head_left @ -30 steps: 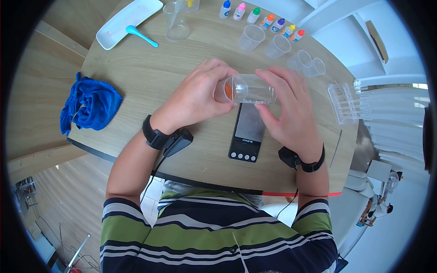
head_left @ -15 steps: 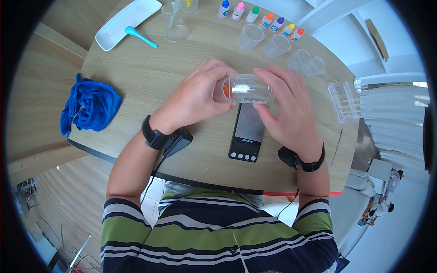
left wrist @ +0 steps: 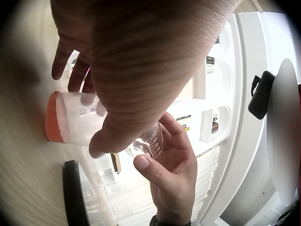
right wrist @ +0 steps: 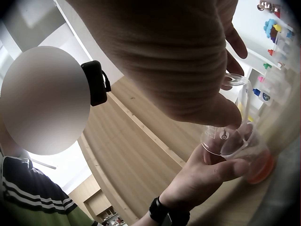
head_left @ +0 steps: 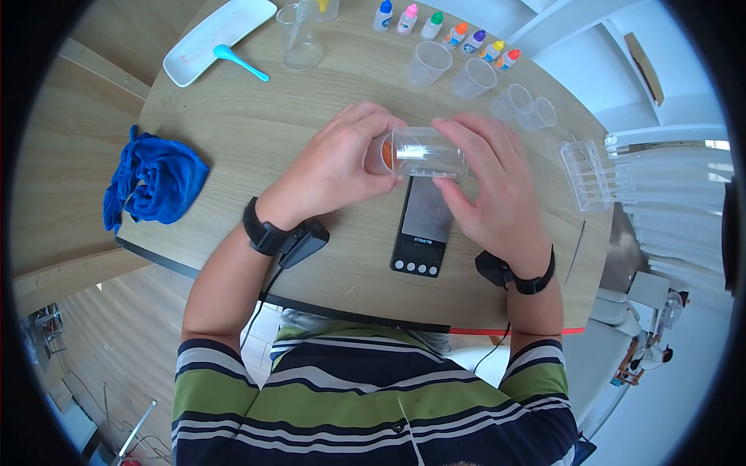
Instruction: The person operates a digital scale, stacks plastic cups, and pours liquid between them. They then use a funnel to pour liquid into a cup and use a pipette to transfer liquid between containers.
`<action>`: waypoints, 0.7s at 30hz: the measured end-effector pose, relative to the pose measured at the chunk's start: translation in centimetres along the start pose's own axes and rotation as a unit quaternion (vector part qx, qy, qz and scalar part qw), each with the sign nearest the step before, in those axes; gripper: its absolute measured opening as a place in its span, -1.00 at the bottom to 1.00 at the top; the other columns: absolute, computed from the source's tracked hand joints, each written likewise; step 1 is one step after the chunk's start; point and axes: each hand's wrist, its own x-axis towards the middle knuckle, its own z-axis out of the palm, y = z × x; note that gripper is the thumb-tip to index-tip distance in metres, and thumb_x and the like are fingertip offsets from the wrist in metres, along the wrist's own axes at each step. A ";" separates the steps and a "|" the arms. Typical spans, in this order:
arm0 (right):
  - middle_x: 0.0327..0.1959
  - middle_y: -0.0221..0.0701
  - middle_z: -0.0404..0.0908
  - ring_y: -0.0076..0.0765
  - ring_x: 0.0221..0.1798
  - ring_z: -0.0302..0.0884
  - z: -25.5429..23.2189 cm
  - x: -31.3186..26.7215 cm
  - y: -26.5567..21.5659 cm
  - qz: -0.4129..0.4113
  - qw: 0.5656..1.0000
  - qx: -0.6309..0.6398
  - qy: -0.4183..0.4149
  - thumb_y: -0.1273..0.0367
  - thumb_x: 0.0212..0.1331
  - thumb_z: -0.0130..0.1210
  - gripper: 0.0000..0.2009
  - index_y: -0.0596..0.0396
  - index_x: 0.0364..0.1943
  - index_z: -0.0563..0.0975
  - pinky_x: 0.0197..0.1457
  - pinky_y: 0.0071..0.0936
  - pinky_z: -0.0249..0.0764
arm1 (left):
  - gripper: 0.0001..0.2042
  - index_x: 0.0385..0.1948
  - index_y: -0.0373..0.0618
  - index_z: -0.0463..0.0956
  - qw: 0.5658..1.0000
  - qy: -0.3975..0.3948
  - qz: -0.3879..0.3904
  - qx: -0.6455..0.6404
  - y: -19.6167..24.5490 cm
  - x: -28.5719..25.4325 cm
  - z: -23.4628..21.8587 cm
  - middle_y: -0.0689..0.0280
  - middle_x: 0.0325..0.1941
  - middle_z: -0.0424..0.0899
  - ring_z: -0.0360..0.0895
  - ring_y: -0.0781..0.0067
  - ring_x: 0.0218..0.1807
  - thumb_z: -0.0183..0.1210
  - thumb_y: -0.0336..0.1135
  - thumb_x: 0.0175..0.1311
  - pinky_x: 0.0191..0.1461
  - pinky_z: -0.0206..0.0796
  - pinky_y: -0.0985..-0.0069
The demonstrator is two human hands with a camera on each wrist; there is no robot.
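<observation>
My left hand [head_left: 334,163] grips a translucent plastic cup [left wrist: 80,117] with orange-red liquid at its bottom. A clear beaker [head_left: 431,151] with white volume marks lies tipped on its side in my right hand [head_left: 501,182], held between thumb and fingers. The beaker's mouth points left and overlaps the cup's rim in the head view. In the right wrist view the beaker [right wrist: 218,139] is over the cup [right wrist: 261,160]. Below both hands, a black digital scale [head_left: 420,248] lies on the table.
Several colour-capped small bottles [head_left: 432,27] line the back edge, with plastic cups [head_left: 429,66] before them. A rack of droppers [head_left: 587,177] stands at right. At left are a blue cloth [head_left: 159,179], a white tray [head_left: 183,70], a turquoise spoon [head_left: 245,64] and another beaker [head_left: 301,54].
The beaker in my right hand has shifted slightly left, towards the cup, since the first frame. My left hand and the cup stay almost still.
</observation>
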 end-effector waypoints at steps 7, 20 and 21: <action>0.18 -0.22 0.60 0.04 0.21 0.58 0.0 0.0 0.0 0.002 1.000 0.004 -0.001 0.54 -0.02 0.43 -0.31 0.03 0.34 0.56 0.26 -0.06 0.45 | -0.54 0.05 -0.15 0.66 1.000 0.007 0.011 0.011 0.0 0.0 0.0 0.18 -0.08 0.65 0.58 0.03 0.04 0.51 -0.43 0.02 0.19 0.47 0.21; 0.17 -0.22 0.61 0.04 0.20 0.58 -0.1 0.1 -0.2 0.002 1.000 0.003 0.000 0.54 -0.04 0.43 -0.31 0.03 0.33 0.56 0.26 -0.06 0.46 | -0.52 0.07 -0.15 0.66 1.000 0.009 0.016 0.022 0.0 0.0 0.0 0.17 -0.03 0.64 0.59 0.03 0.05 0.51 -0.44 0.03 0.20 0.48 0.21; 0.17 -0.22 0.61 0.04 0.20 0.58 -0.1 0.1 -0.2 0.002 1.000 0.003 0.000 0.54 -0.04 0.43 -0.31 0.03 0.33 0.56 0.26 -0.06 0.46 | -0.52 0.07 -0.15 0.66 1.000 0.009 0.016 0.022 0.0 0.0 0.0 0.17 -0.03 0.64 0.59 0.03 0.05 0.51 -0.44 0.03 0.20 0.48 0.21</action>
